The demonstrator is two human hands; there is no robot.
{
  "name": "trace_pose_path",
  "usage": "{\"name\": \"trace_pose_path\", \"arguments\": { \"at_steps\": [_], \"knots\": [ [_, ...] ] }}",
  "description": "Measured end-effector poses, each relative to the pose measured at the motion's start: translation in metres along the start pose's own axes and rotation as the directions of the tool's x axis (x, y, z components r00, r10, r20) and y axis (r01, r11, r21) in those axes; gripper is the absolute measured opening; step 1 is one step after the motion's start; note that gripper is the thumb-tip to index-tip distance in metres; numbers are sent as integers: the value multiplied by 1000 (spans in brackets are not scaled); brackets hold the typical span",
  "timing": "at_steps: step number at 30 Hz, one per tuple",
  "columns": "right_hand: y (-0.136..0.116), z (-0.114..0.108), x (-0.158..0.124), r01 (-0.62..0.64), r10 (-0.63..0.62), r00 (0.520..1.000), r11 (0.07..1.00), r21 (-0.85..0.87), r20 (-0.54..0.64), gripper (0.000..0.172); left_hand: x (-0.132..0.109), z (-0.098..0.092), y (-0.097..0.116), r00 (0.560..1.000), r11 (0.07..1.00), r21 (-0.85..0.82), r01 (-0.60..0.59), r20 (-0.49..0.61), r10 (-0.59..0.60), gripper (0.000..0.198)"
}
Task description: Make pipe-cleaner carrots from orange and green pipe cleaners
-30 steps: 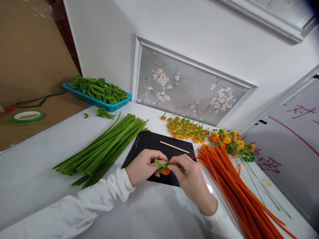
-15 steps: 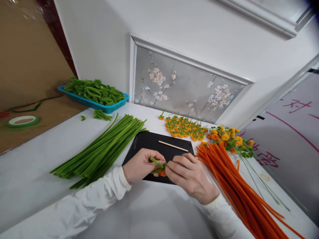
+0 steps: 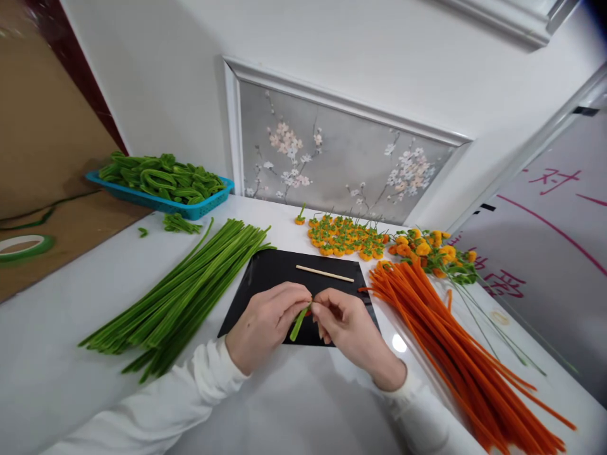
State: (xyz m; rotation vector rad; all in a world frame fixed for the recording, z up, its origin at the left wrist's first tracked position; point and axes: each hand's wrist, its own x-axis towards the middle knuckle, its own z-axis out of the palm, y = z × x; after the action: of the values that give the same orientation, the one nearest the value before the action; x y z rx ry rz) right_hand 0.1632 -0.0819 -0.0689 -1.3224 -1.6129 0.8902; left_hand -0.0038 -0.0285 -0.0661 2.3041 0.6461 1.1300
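1. Centrally, a small green-and-orange piece is sitting between the fingertips of 2 bare hands, above the near part of a black mat. Its green strip is slanting down towards the wearer; only a sliver of orange is showing, the rest being hidden by fingers.
2. The left hand is holding the piece in a narrow grip, fingers bent over it from the left; its thumb is mostly hidden, so I cannot tell exactly where it is pressing.
3. The right hand is pinching narrowly at the upper end, thumb and forefinger nearly meeting the left fingertips.
4. By its fuzzy look, the piece is probably feeling light, soft and bendable, gripping well rather than slipping. Hard squeezing would likely be flattening the pile, so pinching at the join, leaving the strip's tip free, is seeming the safest hold.
5. Beyond the hands, a pale stick is lying across the mat.
6. Left of the mat, green stems are lying bundled; to its right, orange stems are fanning out.
7. Farther back, orange flower heads are standing in a cluster beside stemmed flowers, while a blue basket is holding green loops.
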Motion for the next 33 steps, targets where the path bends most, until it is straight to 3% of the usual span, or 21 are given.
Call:
{"name": "trace_pose_path", "arguments": {
  "at_steps": [2,4,8,10,12,14,16,18,21,27,33],
  "knots": [
    [-2,-2,-1,158,-170,985,960,-231,-35,18,1,2,2,987,984,-89,157,50,-153,16],
    [-3,-6,-2,289,-314,949,853,-435,13,22,2,3,4,940,906,-255,339,118,-319,16],
    [-5,-13,0,402,-389,908,709,-579,154,29,6,5,8,852,677,-522,518,244,-464,17],
    [-6,-17,2,399,-399,909,741,-540,123,24,8,5,10,832,623,-561,545,269,-486,20],
    [-6,-19,3,325,-352,936,836,-443,22,16,9,3,11,824,602,-576,553,272,-497,22],
    [-4,-20,3,194,-225,971,934,-302,-74,12,10,2,11,821,597,-583,551,250,-514,23],
    [-2,-18,3,60,-71,994,991,-120,-87,12,9,1,11,818,606,-579,546,209,-536,22],
    [1,-12,2,-7,10,999,998,64,-51,14,8,1,11,819,629,-562,537,170,-547,22],
    [3,-5,2,4,3,999,986,167,-39,14,7,2,13,814,634,-549,546,169,-555,26],
    [1,-6,3,-16,23,999,970,242,-25,14,12,-3,21,696,361,-671,648,330,-637,40],
    [3,-10,3,-10,5,1000,975,221,24,12,13,-9,17,696,416,-589,693,395,-600,29]
  ]
}}
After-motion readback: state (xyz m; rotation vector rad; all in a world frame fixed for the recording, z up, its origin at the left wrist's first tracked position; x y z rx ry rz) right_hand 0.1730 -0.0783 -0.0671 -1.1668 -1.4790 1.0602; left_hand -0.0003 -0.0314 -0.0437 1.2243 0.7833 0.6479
